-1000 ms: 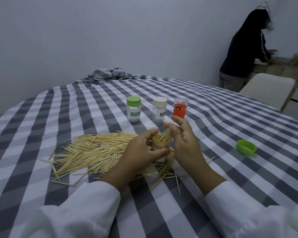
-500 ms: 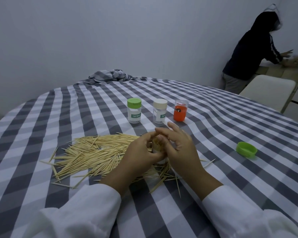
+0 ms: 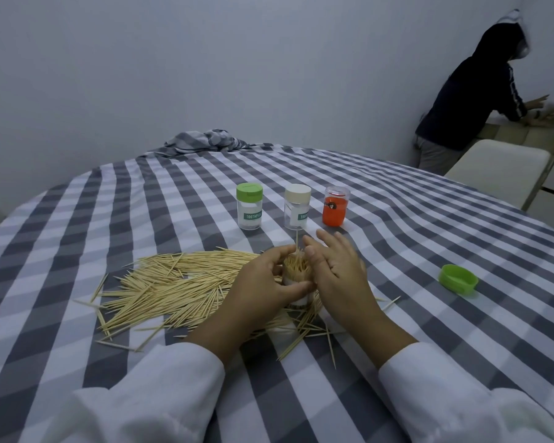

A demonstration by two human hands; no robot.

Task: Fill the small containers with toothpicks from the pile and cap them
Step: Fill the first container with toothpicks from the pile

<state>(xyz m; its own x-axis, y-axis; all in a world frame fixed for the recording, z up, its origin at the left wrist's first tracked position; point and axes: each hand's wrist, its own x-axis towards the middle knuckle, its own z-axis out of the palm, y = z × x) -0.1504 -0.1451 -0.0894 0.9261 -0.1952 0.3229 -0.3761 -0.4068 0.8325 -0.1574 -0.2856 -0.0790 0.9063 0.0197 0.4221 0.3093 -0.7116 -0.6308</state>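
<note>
Wooden toothpicks fill the small clear container [image 3: 296, 276] at frame centre; left hand [image 3: 266, 281] fingers grasp it steady while right hand [image 3: 336, 266], fingers released, presses them level for capping

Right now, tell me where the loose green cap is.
In the head view the loose green cap lies open side up on the checked tablecloth, off to the right of the right hand, apart from the containers.

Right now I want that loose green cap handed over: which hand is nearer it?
Right. The right hand lies between the loose green cap and the left hand, which is farther off.
</note>
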